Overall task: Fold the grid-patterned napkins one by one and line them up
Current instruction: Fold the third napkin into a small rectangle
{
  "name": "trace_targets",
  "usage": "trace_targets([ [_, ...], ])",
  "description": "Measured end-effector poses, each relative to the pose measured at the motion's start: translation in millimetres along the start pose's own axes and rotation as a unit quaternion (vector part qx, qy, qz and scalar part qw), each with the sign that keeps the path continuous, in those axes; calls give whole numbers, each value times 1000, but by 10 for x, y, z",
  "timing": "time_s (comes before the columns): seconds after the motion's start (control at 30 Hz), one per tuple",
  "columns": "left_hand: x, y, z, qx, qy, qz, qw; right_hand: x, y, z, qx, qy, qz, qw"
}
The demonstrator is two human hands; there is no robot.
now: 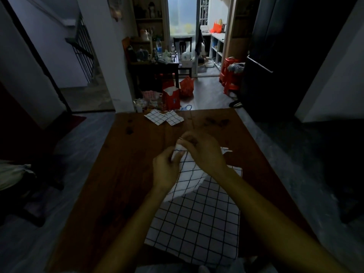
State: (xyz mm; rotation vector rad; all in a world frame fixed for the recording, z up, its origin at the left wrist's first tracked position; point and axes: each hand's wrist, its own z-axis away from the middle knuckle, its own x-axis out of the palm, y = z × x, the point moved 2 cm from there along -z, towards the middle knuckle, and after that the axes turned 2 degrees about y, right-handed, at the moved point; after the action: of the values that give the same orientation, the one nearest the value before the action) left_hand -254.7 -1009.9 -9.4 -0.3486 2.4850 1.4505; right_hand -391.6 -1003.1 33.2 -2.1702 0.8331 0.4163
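A white napkin with a black grid (187, 174) hangs lifted above the wooden table (110, 174), pinched at its top between both hands. My left hand (166, 170) grips its left edge. My right hand (204, 150) closes on its top corner, slightly higher and farther away. Below the hands a flat stack of grid napkins (197, 223) lies at the near table edge. Two folded grid napkins (164, 117) rest side by side at the far edge, touching each other.
The table is dark brown with stains near its far end. Beyond it the floor holds red bags and boxes (173, 95). A cluttered dark side table (155, 64) and red stools (230, 73) stand farther back. Grey floor runs along both sides of the table.
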Motion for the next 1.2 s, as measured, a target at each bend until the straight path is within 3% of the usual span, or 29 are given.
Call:
trace_targets([
  [0.27, -249, -74, -133, -118, 8, 160, 980, -431, 462, 227, 219, 16, -116, 969],
  [0.63, -218, 162, -222, -115, 49, 190, 974, -558, 448, 148, 213, 64, -183, 958],
  [1.2, -118, 273, -197, -122, 14, 178, 976, -671, 450, 196, 233, 85, -234, 940],
])
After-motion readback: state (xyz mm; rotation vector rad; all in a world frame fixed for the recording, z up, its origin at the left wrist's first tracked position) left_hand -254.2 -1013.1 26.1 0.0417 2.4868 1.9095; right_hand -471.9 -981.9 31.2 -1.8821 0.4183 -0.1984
